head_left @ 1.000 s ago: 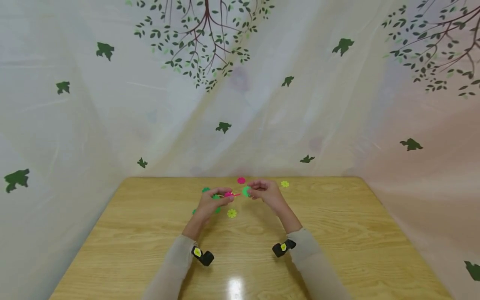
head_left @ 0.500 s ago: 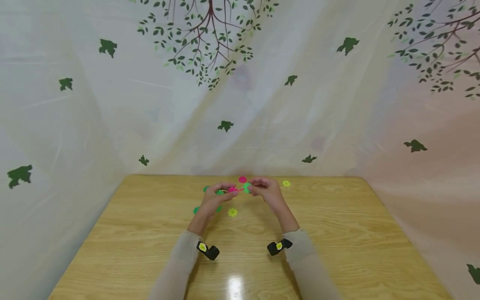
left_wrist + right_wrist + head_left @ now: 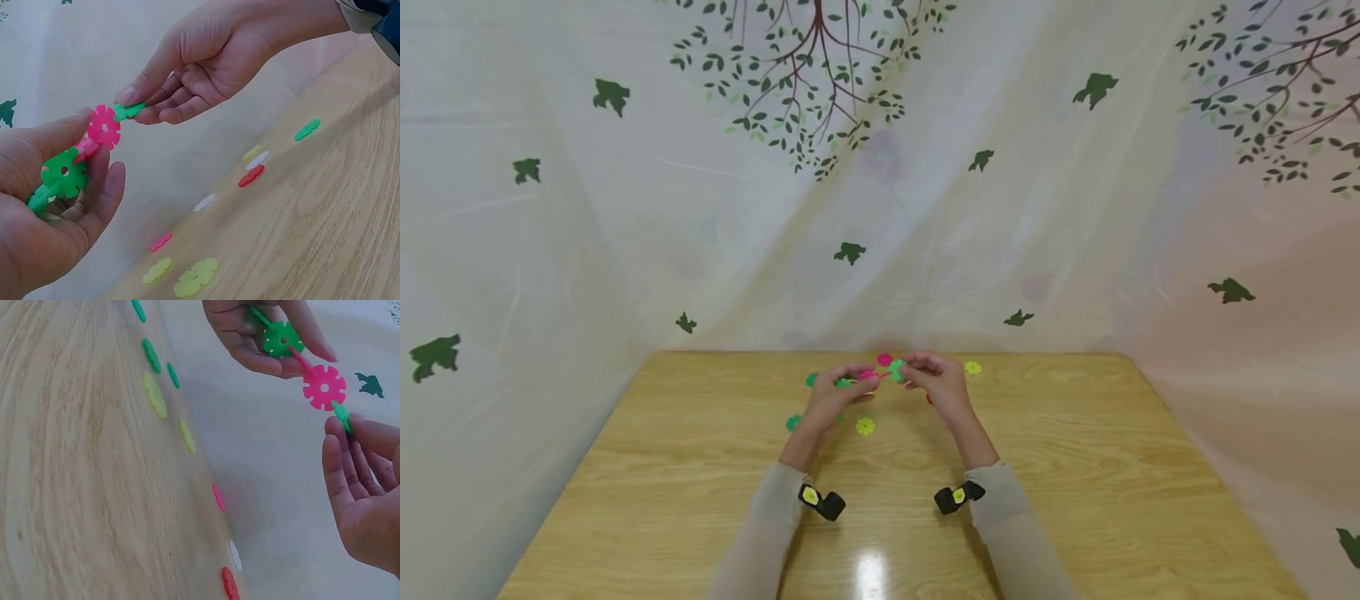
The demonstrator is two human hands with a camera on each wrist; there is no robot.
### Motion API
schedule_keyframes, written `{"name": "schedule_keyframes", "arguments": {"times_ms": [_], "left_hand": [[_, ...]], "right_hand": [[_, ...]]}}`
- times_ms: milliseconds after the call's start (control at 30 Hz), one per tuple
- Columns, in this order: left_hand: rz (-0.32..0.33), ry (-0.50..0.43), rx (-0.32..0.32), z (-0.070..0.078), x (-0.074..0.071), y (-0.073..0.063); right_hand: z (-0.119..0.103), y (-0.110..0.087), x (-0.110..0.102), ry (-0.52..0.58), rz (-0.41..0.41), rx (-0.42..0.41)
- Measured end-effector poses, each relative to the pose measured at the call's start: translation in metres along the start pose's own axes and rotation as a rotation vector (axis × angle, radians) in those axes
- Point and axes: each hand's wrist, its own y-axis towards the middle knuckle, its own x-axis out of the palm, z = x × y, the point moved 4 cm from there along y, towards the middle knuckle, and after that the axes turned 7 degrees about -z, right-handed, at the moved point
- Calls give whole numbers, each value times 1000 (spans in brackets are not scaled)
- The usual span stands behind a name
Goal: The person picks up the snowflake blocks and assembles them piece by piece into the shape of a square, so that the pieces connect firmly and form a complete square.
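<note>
My left hand (image 3: 829, 398) holds a short chain of notched plastic flower discs above the table, pinching it between thumb and fingers. In the left wrist view the chain has a green disc (image 3: 76, 177) near the palm and a pink disc (image 3: 100, 127) at its outer end. With thumb and forefinger, my right hand (image 3: 943, 388) pinches a green flower disc (image 3: 342, 419), its edge meeting the pink disc's notched rim at an angle. The other fingers of the right hand are loosely bent. Part of the chain is hidden in the left palm.
Loose flower discs lie on the wooden table (image 3: 1075, 500): a yellow disc (image 3: 866, 426), a green disc (image 3: 793, 423), a pink disc (image 3: 885, 359), a red disc (image 3: 251, 176) and white discs (image 3: 204, 202), among several others. A printed curtain (image 3: 760, 250) hangs behind the table's far edge.
Both hands have risen slightly and drawn together. The green disc in the right hand, apart from the chain a second ago, now meets the pink disc's rim.
</note>
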Motion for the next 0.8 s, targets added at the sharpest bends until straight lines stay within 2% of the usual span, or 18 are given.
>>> {"name": "schedule_keyframes", "arguments": {"times_ms": [167,400,800], "left_hand": [[16,-54,11,-4,3,2],[4,-105,64,-8,6,3],[-41,-51,40,-6,8,2]], "right_hand": [[1,-1,0,22,17,-17],[3,0,-2,48,31,-25],[0,-3,-7,55,-9,46]]}}
